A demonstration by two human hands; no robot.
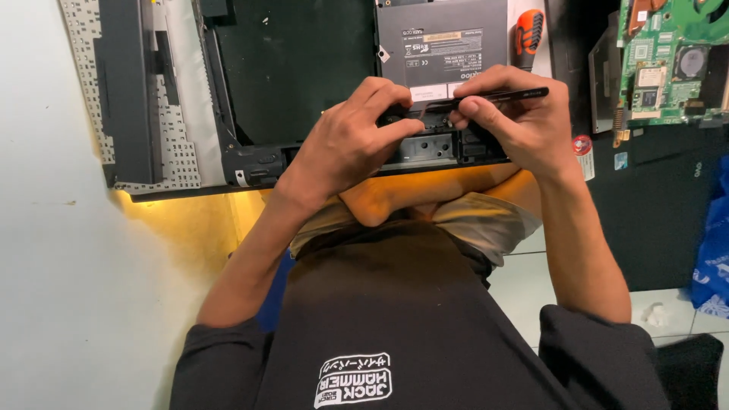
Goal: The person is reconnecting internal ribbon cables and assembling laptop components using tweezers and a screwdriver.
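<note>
Two hands: left hand (355, 140) on one laptop base (304, 76) | right hand (516, 118) holds one black tool (493, 96)

A pale wall (45, 266) fills the left side, plain and slightly scuffed. Warm yellow light (182, 220) glows at its foot, under the edge of the work lying there. At lower right the floor (531, 281) is laid with light tiles, with dark grout lines visible. A dark mat (653, 220) covers the floor to the right, and blue cloth (714, 243) lies at the right edge.
</note>
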